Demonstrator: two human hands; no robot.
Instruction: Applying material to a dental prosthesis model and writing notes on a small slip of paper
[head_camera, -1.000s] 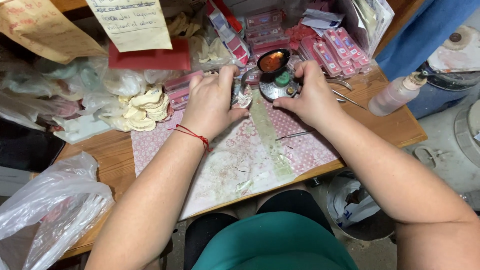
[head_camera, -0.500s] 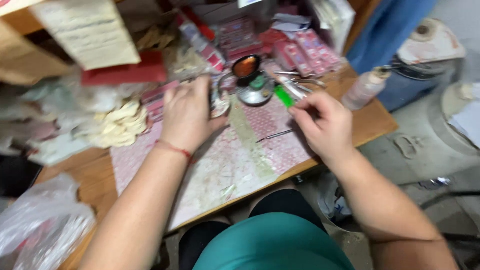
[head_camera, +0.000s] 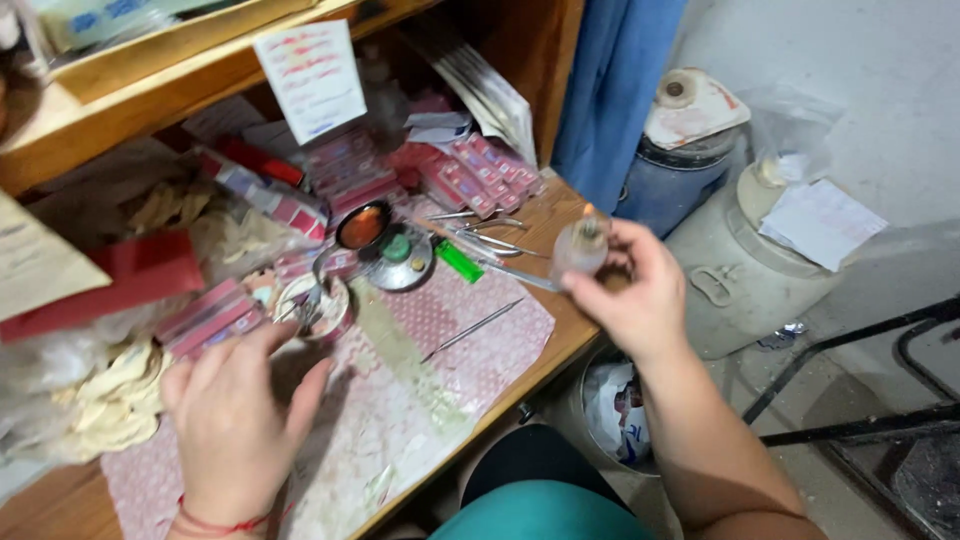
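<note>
One small pale bottle (head_camera: 580, 247), pinched in the right hand (head_camera: 632, 300) right of centre, hangs past the desk (head_camera: 545, 345) edge and could, I judge, slip floorward, while the left hand (head_camera: 235, 420), lower left, rests unclenched near one small round dish (head_camera: 312, 305).

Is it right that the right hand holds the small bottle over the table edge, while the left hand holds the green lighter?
Not quite. In the head view the right hand does hold the bottle, but the left hand holds no lighter. The green lighter lies on the table, apart from both hands.
</note>
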